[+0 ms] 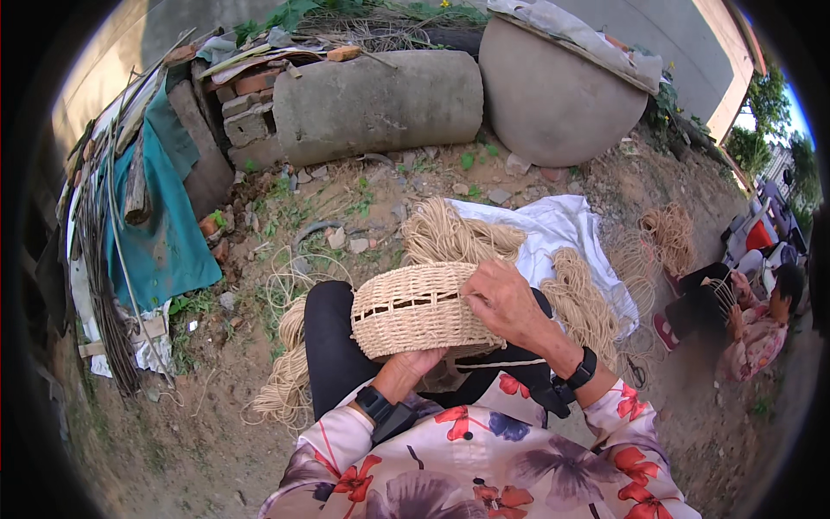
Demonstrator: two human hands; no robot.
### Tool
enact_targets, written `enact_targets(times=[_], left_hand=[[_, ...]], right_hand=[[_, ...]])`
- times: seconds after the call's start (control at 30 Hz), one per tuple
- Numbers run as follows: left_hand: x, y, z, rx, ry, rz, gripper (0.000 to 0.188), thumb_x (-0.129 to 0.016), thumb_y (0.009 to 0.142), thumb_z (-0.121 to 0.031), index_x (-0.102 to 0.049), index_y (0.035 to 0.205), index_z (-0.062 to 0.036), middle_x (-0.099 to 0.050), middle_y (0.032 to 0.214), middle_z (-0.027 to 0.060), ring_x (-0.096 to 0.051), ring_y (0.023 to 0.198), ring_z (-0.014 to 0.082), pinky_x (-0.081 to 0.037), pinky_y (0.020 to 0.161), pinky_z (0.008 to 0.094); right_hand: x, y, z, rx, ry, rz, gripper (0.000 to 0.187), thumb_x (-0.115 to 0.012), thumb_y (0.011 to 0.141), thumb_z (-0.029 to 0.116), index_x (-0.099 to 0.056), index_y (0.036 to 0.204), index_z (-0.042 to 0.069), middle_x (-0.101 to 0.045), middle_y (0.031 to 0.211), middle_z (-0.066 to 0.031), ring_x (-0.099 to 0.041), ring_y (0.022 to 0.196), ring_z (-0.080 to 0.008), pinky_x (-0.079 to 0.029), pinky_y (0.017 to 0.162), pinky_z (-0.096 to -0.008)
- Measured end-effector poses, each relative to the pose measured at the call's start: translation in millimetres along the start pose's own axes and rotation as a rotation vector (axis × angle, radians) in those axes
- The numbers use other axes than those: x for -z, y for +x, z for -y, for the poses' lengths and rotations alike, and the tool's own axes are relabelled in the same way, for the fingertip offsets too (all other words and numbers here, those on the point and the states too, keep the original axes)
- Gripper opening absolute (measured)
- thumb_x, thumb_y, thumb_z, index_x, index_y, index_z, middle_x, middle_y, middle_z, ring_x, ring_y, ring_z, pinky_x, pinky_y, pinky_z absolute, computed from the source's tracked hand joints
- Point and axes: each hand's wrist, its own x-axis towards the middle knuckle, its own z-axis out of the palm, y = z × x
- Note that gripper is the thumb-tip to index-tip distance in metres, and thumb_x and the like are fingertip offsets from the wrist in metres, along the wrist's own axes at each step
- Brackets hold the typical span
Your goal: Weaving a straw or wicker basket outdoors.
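A round basket (413, 303) woven from pale tan cord rests over my lap, tilted on its side, with a band of open gaps around its wall. My left hand (417, 362) supports it from below, its fingers mostly hidden by the basket. At the upper right edge, my right hand (503, 301) is closed with fingers curled in a pinch against the weave; what lies between the fingertips is hidden. A loose strand of cord (501, 365) runs out below the basket toward my right wrist.
Cord bundles (462, 232) lie ahead on a white sheet (575, 225), with more cord (290, 372) at my left. Scissors (637, 374) lie on the ground at right. Another person (754, 333) sits far right, handling strands. Concrete pieces (380, 104) stand ahead.
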Motion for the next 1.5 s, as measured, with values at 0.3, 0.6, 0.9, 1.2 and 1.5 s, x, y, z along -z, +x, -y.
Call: enact_targets(times=[0.3, 0.6, 0.9, 1.2, 1.5], left_hand=[[-3, -6, 0, 0.028, 0.019, -0.01, 0.024, -0.061, 0.097, -0.03, -0.067, 0.106, -0.0076, -0.068, 0.097, 0.0047, -0.062, 0.086, 0.0117, -0.05, 0.072, 0.0234], [-22, 6, 8, 0.104, 0.131, 0.057, 0.026, -0.063, 0.096, -0.032, -0.067, 0.103, -0.0078, -0.066, 0.09, 0.0023, -0.06, 0.077, 0.0087, -0.048, 0.066, 0.0205], [-143, -92, -24, 0.319, 1.424, 0.039, 0.018, -0.067, 0.093, -0.028, -0.068, 0.096, -0.0101, -0.06, 0.076, -0.0045, -0.049, 0.057, 0.001, -0.039, 0.052, 0.0157], [-194, -26, -31, -0.825, 2.124, 0.082, 0.022, -0.065, 0.093, -0.023, -0.069, 0.093, -0.0018, -0.065, 0.08, 0.0045, -0.058, 0.072, 0.0108, -0.047, 0.065, 0.0286], [-192, -25, -53, -0.338, 1.402, -0.005, 0.021, -0.062, 0.096, -0.026, -0.064, 0.09, -0.0056, -0.062, 0.077, 0.0022, -0.05, 0.058, 0.0065, -0.04, 0.052, 0.0206]], right_hand=[[2, 14, 8, 0.109, -0.09, 0.12, 0.003, -0.063, 0.08, 0.008, -0.062, 0.078, 0.006, -0.057, 0.08, -0.0088, -0.056, 0.083, -0.0275, -0.044, 0.076, -0.0403], [-5, 20, 13, 0.108, -0.249, 0.208, 0.009, -0.064, 0.079, 0.013, -0.063, 0.075, 0.006, -0.061, 0.078, -0.0108, -0.059, 0.082, -0.0303, -0.049, 0.074, -0.041], [14, 39, 6, -0.402, 0.853, 0.125, 0.013, -0.066, 0.089, 0.013, -0.064, 0.086, 0.001, -0.059, 0.078, 0.0047, -0.05, 0.072, -0.0018, -0.041, 0.064, -0.0204], [20, 18, -12, -0.307, 0.662, -0.016, 0.027, -0.07, 0.087, 0.023, -0.063, 0.102, 0.001, -0.061, 0.085, -0.0032, -0.057, 0.075, -0.0124, -0.048, 0.067, -0.0284], [21, -117, -60, -0.662, 0.338, 0.201, 0.031, -0.062, 0.094, 0.028, -0.062, 0.11, 0.001, -0.071, 0.084, -0.0102, -0.068, 0.08, -0.0235, -0.051, 0.073, -0.0359]])
